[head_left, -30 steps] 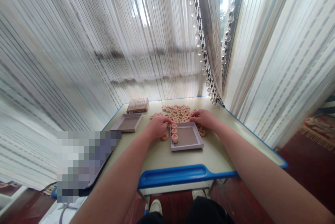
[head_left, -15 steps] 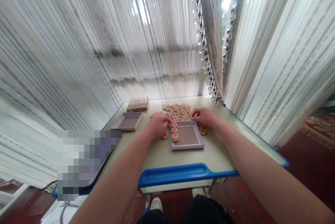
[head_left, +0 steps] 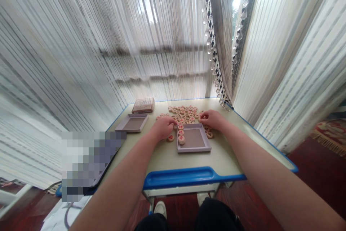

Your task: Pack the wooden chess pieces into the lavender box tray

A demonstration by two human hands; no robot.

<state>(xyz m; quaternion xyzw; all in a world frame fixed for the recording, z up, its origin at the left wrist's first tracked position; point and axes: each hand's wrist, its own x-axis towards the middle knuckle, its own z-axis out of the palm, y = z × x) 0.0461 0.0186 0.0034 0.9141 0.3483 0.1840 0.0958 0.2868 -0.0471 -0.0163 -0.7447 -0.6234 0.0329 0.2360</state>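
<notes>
A shallow pale box tray lies in front of me, with a column of round wooden Chinese chess pieces bearing red characters along its left side. My left hand is at the tray's upper left corner, fingers curled closed; what they grip is hidden. One red-marked piece rests on the table just below that hand. Beyond the tray spreads a loose heap of pieces. At the heap's right edge my right hand has thumb and fingertips pinched at a piece, mostly covered by the fingers.
Left of the heap are a second shallow box part and a flat patterned box. A blurred-out device sits at the table's left edge. Several pieces lie right of the tray. Curtains hang behind the table.
The view has shifted slightly. Both hands stay almost where they were, and the pieces in the tray look the same.
</notes>
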